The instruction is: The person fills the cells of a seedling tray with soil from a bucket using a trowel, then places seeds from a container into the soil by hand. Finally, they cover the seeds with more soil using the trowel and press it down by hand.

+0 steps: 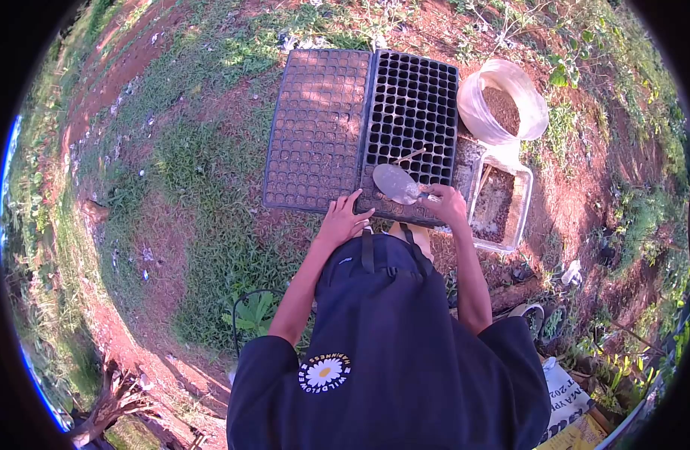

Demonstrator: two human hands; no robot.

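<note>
My right hand (444, 204) is wrapped around the handle of a trowel (395, 184). Its broad grey blade lies low over the near rows of a black seedling tray (412, 101). Most of this tray's cells look dark and hollow, while brown soil covers the nearest rows. A thin stick (410, 156) lies across the cells just beyond the blade. My left hand (345, 220) rests with fingers spread at the near edge, where the two trays meet. The second seedling tray (315, 127), on the left, has soil in its cells.
Right of the trays stands a round translucent tub (484, 112) with soil inside. Nearer me is a rectangular pale container (523, 202) holding soil and a stick. Grass (210, 165) and reddish ground surround the trays. A printed white sack (562, 397) lies at lower right.
</note>
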